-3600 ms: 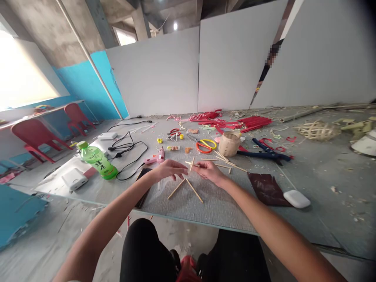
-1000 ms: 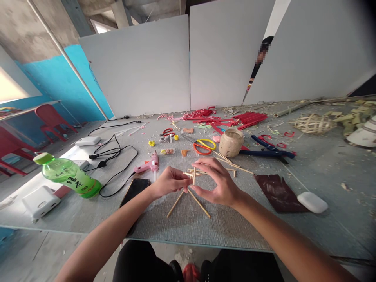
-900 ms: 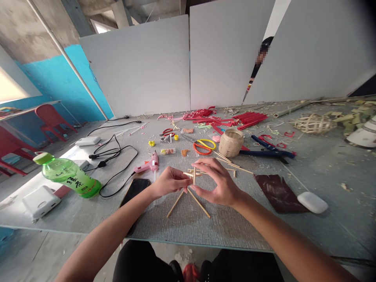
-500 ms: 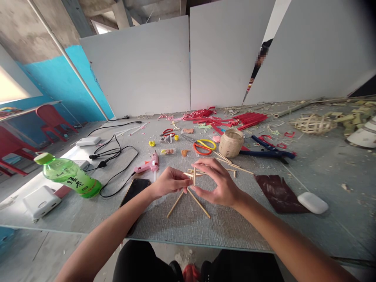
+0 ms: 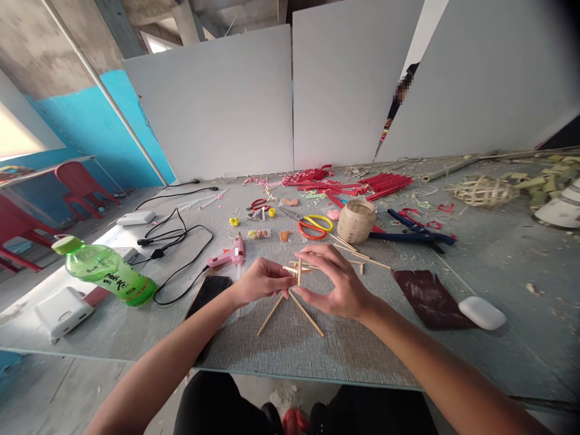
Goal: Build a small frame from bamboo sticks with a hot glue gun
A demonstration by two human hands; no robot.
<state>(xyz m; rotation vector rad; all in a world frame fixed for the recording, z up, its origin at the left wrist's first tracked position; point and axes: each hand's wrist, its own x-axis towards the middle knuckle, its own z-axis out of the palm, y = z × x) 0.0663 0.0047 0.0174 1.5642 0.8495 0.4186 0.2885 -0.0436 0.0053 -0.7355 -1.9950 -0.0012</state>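
Near the table's front middle, my left hand (image 5: 264,281) pinches a small frame of joined thin wooden sticks (image 5: 290,269). My right hand (image 5: 338,283) grips a short upright stick (image 5: 299,272) of that frame, thumb below and fingers above. Where the sticks meet is partly covered by my fingers. Two longer sticks (image 5: 307,312) spread apart in a V shape below my hands. Behind the right hand lie several loose sticks (image 5: 362,257). A pink hot glue gun (image 5: 233,252) rests to the left, beyond a black phone (image 5: 209,293) that my left forearm partly covers.
A green bottle (image 5: 109,275) lies at left by black cables (image 5: 181,229). Behind my hands are orange-and-yellow-handled scissors (image 5: 316,226), a woven bamboo cup (image 5: 356,221) and blue-handled cutters (image 5: 412,232). A brown sheet (image 5: 428,299) and white case (image 5: 483,313) lie right. Red strips (image 5: 385,185) lie farther back.
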